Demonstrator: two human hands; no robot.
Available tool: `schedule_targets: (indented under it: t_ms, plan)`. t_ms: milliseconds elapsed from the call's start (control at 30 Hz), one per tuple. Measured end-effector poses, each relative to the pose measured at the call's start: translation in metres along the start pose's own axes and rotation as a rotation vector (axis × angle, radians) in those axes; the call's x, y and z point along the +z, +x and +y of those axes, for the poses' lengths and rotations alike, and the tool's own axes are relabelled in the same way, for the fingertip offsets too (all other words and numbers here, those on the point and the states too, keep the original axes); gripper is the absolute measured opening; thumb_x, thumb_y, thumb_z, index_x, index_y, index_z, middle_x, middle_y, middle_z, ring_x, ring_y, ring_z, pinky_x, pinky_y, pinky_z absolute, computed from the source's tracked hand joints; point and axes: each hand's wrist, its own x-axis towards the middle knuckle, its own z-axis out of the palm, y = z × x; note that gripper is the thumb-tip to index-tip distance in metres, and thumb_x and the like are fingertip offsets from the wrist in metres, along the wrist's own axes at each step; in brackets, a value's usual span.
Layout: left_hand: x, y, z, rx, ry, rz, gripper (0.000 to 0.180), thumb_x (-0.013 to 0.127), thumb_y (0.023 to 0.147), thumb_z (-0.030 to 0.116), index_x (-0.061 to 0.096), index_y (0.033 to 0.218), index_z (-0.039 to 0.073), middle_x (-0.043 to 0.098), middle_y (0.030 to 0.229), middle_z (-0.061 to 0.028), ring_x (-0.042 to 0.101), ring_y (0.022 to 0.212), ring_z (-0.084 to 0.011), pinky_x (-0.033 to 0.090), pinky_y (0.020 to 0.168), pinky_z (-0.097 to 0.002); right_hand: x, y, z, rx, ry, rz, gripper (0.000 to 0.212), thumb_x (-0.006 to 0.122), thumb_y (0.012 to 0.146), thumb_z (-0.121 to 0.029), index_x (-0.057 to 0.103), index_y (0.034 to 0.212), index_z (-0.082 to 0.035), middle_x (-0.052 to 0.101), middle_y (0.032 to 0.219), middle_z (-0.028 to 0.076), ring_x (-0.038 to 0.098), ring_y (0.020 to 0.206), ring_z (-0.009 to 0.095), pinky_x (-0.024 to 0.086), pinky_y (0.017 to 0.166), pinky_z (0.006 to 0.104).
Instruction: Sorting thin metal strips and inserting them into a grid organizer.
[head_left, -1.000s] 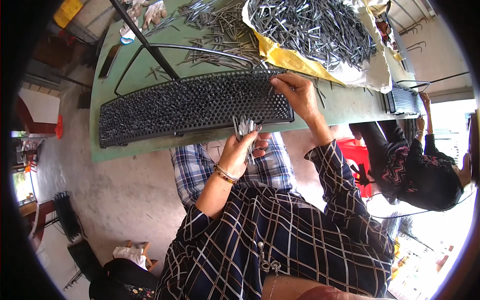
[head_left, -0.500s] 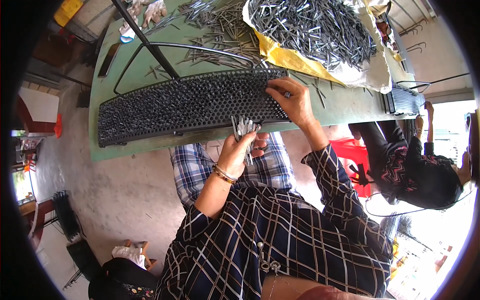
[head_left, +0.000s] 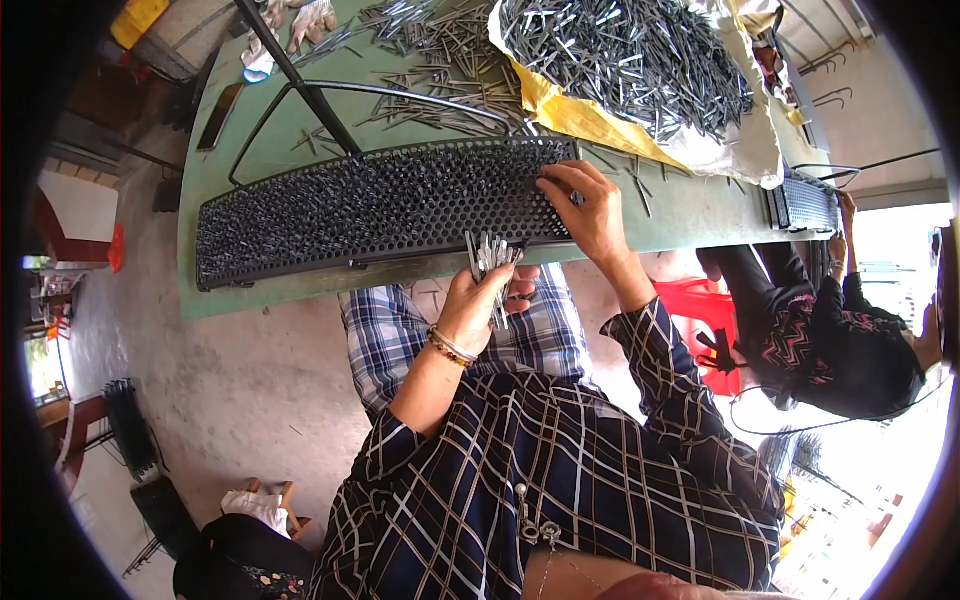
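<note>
A long black perforated rack (head_left: 470, 205) lies across the near side of the green table. Small dark pieces fill many of its round holes from the left end up to about the middle, while bare holes show toward the right. My left hand (head_left: 468, 310) is closed round a bunch of thin metal strips (head_left: 490, 258), just below the rack's front edge, their ends sticking up. Over the rack's right end, my right hand (head_left: 597, 215) has its thumb and fingers pinched together at the holes. Anything between those fingertips is too small or hidden to name.
A big heap of metal strips (head_left: 620, 70) lies on a white and yellow sack (head_left: 575, 125) at the back. Loose strips (head_left: 440, 85) and gloves (head_left: 312, 25) are on the green table (head_left: 225, 165). A co-worker (head_left: 830, 335) handles another rack (head_left: 808, 205) at the right, near a red stool (head_left: 700, 310).
My right hand has shifted very slightly down and to the right at the rack's end. My left hand stays nearly in place with its bunch of strips.
</note>
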Motion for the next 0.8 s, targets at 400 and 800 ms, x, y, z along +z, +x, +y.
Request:
schedule_targets:
  t_ms: [400, 800]
  plan:
    - [0.001, 0.000, 0.002, -0.034, -0.099, -0.069, 0.022, 0.050, 0.093, 0.014, 0.057, 0.105, -0.002, 0.065, 0.100, -0.0147, 0.064, 0.089, -0.0206, 0.057, 0.072, -0.0318, -0.004, 0.002, 0.004, -0.069, -0.114, -0.070, 0.018, 0.063, 0.081, -0.002, 0.066, 0.098, -0.002, 0.064, 0.090, 0.013, 0.064, 0.079, 0.026, 0.050, 0.070, 0.0301]
    - [0.010, -0.001, 0.003, 0.078, -0.120, -0.120, 0.023, 0.052, 0.093, 0.014, 0.055, 0.110, -0.001, 0.063, 0.100, -0.0118, 0.064, 0.091, -0.0203, 0.057, 0.075, -0.0324, -0.010, -0.025, -0.029, 0.348, 0.356, -0.495, 0.018, 0.069, 0.082, -0.015, 0.068, 0.087, 0.003, 0.064, 0.075, 0.009, 0.061, 0.070, 0.012, 0.049, 0.061, 0.0272]
